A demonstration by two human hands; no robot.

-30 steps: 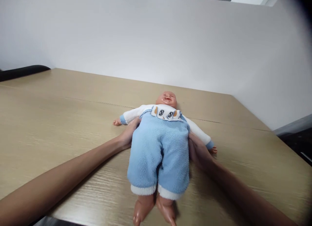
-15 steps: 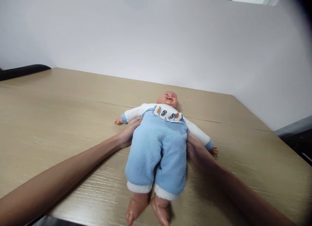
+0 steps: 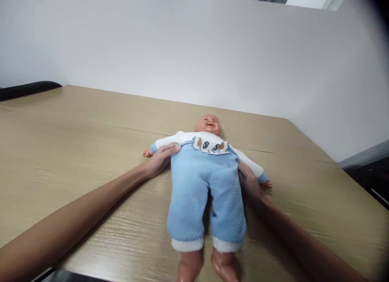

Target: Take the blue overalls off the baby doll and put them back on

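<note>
A baby doll (image 3: pixel 208 124) lies on its back, its head toward the wall and its feet toward me. It wears a white long-sleeved top (image 3: pixel 190 138) and fleecy light-blue overalls (image 3: pixel 194 184) with white cuffs and an animal face on the bib. At the left side of the chest, my left hand (image 3: pixel 161 158) is closed on the edge of the overalls, thumb on top. My right hand (image 3: pixel 251 180) grips the opposite side at the waist, with most of its fingers hidden behind the cloth. The doll's feet run off the bottom of the view.
The doll rests on a wooden table (image 3: pixel 100 148) with a seam running across it. Behind stands a pale partition wall (image 3: pixel 170 51). A black curved object (image 3: pixel 33 88) is at the far left edge, and a dark object (image 3: pixel 367 172) stands beyond the right edge.
The doll's legs and the lower overalls have swung to the right and straightened. My left thumb now shows on top of the overalls' edge. Both hands stay at the doll's sides.
</note>
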